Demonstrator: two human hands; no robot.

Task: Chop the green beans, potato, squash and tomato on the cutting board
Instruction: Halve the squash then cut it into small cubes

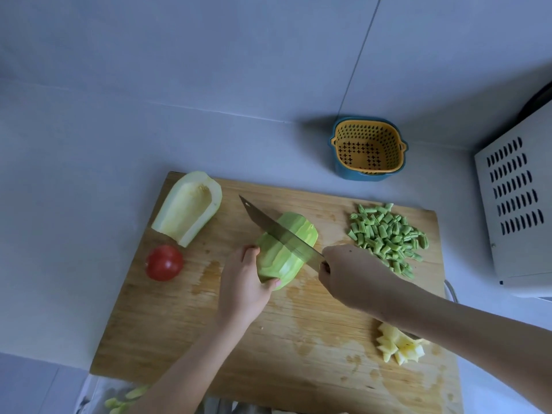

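A peeled green squash half (294,234) lies dome-up in the middle of the wooden cutting board (185,333). My left hand (243,282) grips its near end. My right hand (349,274) holds the handle of a knife (277,231), whose blade lies across the top of the squash half. The other squash half (188,207), scooped out and cut side up, rests at the board's far left corner. A whole red tomato (164,262) sits just in front of it. Chopped green beans (388,237) are heaped at the far right. Yellow potato chunks (398,346) lie at the near right, partly under my right forearm.
A yellow strainer basket in a blue bowl (369,147) stands on the counter behind the board. A white appliance with vent slots (516,204) fills the right edge. Green peelings (125,398) lie below the board's near left corner. The board's surface shows wet patches.
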